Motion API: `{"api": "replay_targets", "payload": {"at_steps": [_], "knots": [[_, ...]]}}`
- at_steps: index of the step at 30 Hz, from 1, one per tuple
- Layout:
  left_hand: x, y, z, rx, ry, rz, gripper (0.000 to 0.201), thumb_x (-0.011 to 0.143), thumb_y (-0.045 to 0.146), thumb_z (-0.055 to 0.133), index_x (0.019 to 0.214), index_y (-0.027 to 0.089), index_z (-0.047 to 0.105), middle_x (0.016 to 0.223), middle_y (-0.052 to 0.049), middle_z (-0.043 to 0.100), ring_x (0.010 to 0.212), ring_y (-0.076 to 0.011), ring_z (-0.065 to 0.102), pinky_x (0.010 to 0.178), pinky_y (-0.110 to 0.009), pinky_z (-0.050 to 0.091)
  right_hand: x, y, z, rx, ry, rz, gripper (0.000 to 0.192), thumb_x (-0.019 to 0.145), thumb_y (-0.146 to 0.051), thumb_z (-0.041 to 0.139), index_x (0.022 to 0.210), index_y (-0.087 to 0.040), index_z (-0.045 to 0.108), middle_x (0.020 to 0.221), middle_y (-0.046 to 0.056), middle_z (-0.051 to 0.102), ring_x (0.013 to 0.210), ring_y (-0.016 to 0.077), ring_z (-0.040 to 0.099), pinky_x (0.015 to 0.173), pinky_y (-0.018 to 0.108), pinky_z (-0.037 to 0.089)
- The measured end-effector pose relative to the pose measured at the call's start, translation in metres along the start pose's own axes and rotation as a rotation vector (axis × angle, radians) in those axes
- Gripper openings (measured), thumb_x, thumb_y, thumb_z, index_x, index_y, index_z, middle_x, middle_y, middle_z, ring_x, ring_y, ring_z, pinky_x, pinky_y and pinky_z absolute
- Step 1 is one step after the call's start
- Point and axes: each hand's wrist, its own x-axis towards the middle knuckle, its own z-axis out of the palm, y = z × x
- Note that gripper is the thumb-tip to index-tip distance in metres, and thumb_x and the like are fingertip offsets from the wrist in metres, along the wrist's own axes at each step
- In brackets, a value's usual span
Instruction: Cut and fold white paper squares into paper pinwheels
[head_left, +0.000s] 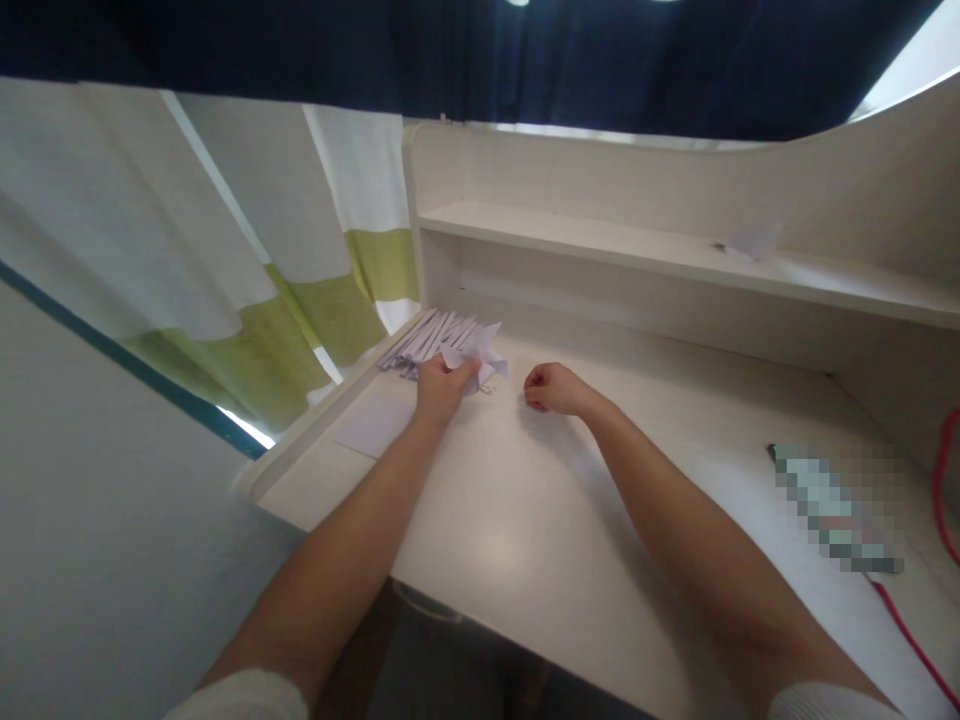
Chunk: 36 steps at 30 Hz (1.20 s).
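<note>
My left hand [441, 385] grips a white folded paper piece [480, 352] with pointed flaps, held just above the desk near its far left corner. Behind it lies a pile of several white folded papers [424, 340] along the desk's left edge. My right hand [551, 388] rests on the white desk [525, 520] a little to the right, its fingers curled in with nothing visible in them. A flat white paper sheet [373, 425] lies on the desk by my left wrist.
A white shelf [675, 255] runs above the desk's back with a small paper scrap [750, 242] on it. A pixelated flat object [836, 505] lies at the right, with a red cable [941, 480] beside it. A green and white curtain [247, 300] hangs to the left.
</note>
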Motion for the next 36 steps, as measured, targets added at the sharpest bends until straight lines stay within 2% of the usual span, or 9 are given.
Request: {"api": "replay_targets", "payload": {"at_steps": [2, 4, 7, 8, 12, 15, 20, 29, 36], "knots": [[-0.009, 0.007, 0.009, 0.001, -0.044, -0.009, 0.026, 0.068, 0.038, 0.080, 0.074, 0.014, 0.076, 0.071, -0.002, 0.072, 0.067, -0.0171, 0.063, 0.063, -0.026, 0.047, -0.021, 0.010, -0.011, 0.133, 0.085, -0.022, 0.040, 0.083, -0.011, 0.066, 0.122, -0.010, 0.072, 0.079, 0.008, 0.079, 0.065, 0.0165, 0.072, 0.061, 0.024, 0.054], [-0.019, 0.018, 0.021, -0.015, -0.084, -0.014, 0.024, 0.068, 0.038, 0.080, 0.072, 0.014, 0.076, 0.070, -0.002, 0.072, 0.066, -0.0168, 0.063, 0.062, -0.026, 0.047, -0.044, 0.016, -0.025, 0.255, 0.166, -0.058, 0.041, 0.089, -0.015, 0.060, 0.129, -0.013, 0.068, 0.088, 0.008, 0.080, 0.069, 0.0155, 0.073, 0.065, 0.025, 0.057], [-0.034, 0.038, 0.042, -0.041, -0.160, 0.006, 0.026, 0.069, 0.038, 0.082, 0.078, 0.014, 0.079, 0.075, -0.004, 0.075, 0.069, -0.0174, 0.065, 0.063, -0.026, 0.049, -0.083, 0.012, -0.047, 0.416, 0.280, -0.132, 0.024, 0.093, -0.027, 0.060, 0.113, -0.018, 0.070, 0.094, 0.007, 0.081, 0.082, 0.0156, 0.077, 0.077, 0.027, 0.060], [-0.039, 0.046, 0.050, -0.058, -0.197, 0.012, 0.027, 0.069, 0.038, 0.083, 0.080, 0.014, 0.079, 0.076, -0.004, 0.076, 0.069, -0.0176, 0.066, 0.064, -0.026, 0.049, -0.097, 0.007, -0.054, 0.575, 0.333, -0.179, 0.019, 0.091, -0.030, 0.065, 0.105, -0.018, 0.069, 0.092, 0.007, 0.081, 0.081, 0.0175, 0.078, 0.077, 0.030, 0.060], [-0.059, 0.083, 0.080, -0.158, -0.273, 0.046, 0.029, 0.069, 0.040, 0.086, 0.081, 0.014, 0.080, 0.076, -0.004, 0.077, 0.068, -0.0170, 0.068, 0.065, -0.026, 0.052, -0.151, -0.016, -0.072, 0.816, 0.551, -0.375, 0.022, 0.085, -0.035, 0.081, 0.094, -0.020, 0.068, 0.086, 0.006, 0.083, 0.083, 0.0211, 0.079, 0.079, 0.034, 0.061], [-0.074, 0.112, 0.099, -0.217, -0.285, 0.121, 0.026, 0.070, 0.037, 0.086, 0.084, 0.015, 0.080, 0.078, -0.005, 0.078, 0.071, -0.0180, 0.071, 0.066, -0.027, 0.054, -0.181, -0.029, -0.076, 0.770, 0.762, -0.498, 0.019, 0.085, -0.032, 0.084, 0.093, -0.020, 0.072, 0.080, 0.003, 0.081, 0.074, 0.0184, 0.077, 0.076, 0.033, 0.061], [-0.096, 0.142, 0.122, -0.230, -0.296, 0.217, 0.023, 0.073, 0.037, 0.085, 0.083, 0.017, 0.081, 0.075, -0.004, 0.078, 0.068, -0.0181, 0.071, 0.065, -0.027, 0.056, -0.202, -0.033, -0.077, 0.637, 0.904, -0.525, 0.013, 0.083, -0.026, 0.086, 0.091, -0.021, 0.078, 0.085, 0.002, 0.080, 0.076, 0.0171, 0.074, 0.072, 0.031, 0.060], [-0.109, 0.150, 0.132, -0.255, -0.331, 0.246, 0.021, 0.074, 0.037, 0.086, 0.083, 0.019, 0.082, 0.079, -0.004, 0.080, 0.072, -0.0197, 0.074, 0.067, -0.029, 0.059, -0.210, -0.032, -0.080, 0.343, 1.073, -0.491, 0.005, 0.087, -0.025, 0.080, 0.091, -0.023, 0.081, 0.088, 0.003, 0.081, 0.079, 0.0197, 0.075, 0.075, 0.034, 0.060], [-0.106, 0.149, 0.135, -0.273, -0.378, 0.258, 0.019, 0.078, 0.035, 0.085, 0.087, 0.019, 0.082, 0.081, -0.004, 0.080, 0.074, -0.0186, 0.075, 0.070, -0.028, 0.060, -0.214, -0.031, -0.082, 0.178, 1.097, -0.468, 0.006, 0.090, -0.024, 0.076, 0.094, -0.022, 0.080, 0.086, 0.002, 0.080, 0.073, 0.0183, 0.073, 0.072, 0.034, 0.058]]}}
